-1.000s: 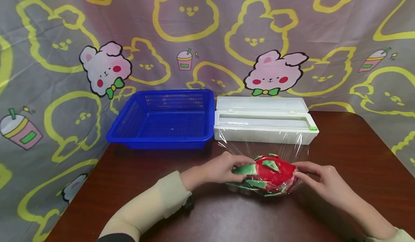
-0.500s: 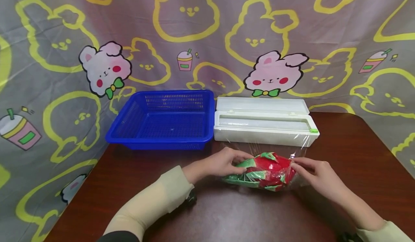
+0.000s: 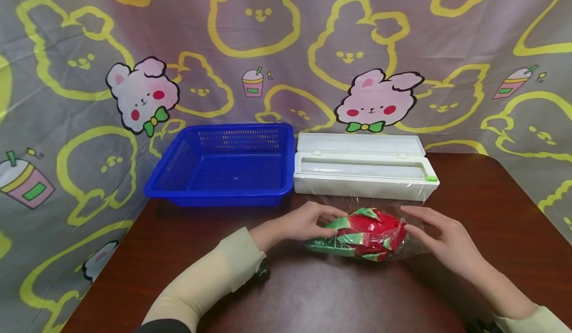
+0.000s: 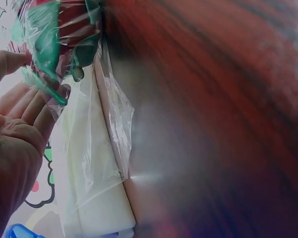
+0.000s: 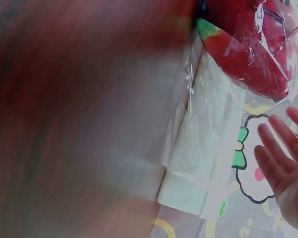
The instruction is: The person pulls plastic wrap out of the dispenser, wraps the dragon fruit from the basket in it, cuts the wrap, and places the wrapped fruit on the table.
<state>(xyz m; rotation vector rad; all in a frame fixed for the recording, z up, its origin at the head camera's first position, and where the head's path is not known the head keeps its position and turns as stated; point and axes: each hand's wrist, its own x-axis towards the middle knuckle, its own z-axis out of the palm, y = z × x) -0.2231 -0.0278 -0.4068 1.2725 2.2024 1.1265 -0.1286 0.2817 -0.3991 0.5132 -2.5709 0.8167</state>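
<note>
A red and green dragon fruit (image 3: 373,229) is wrapped in clear cling film (image 4: 120,124), just above the table or on it; I cannot tell which. My left hand (image 3: 308,222) holds its green leafy end between thumb and fingers. In the left wrist view, film covers the leaves by the fingertips. Beside the red end is my right hand (image 3: 447,238), fingers extended and spread, gripping nothing. The right wrist view shows these fingers (image 5: 280,148) apart from the fruit. Loose film trails around the fruit toward the white cling film box (image 3: 366,187) behind it.
A blue plastic basket (image 3: 221,192) stands at the back left, against the box. The box's lid (image 3: 362,144) is raised, showing a film roll (image 3: 364,169); a green slider (image 3: 431,178) sits at its right end. A patterned curtain (image 3: 286,35) hangs behind the brown table (image 3: 339,298).
The dragon fruit has tilted and shifted slightly left in my left hand. My right hand has let go of the film at the red end and spread its fingers.
</note>
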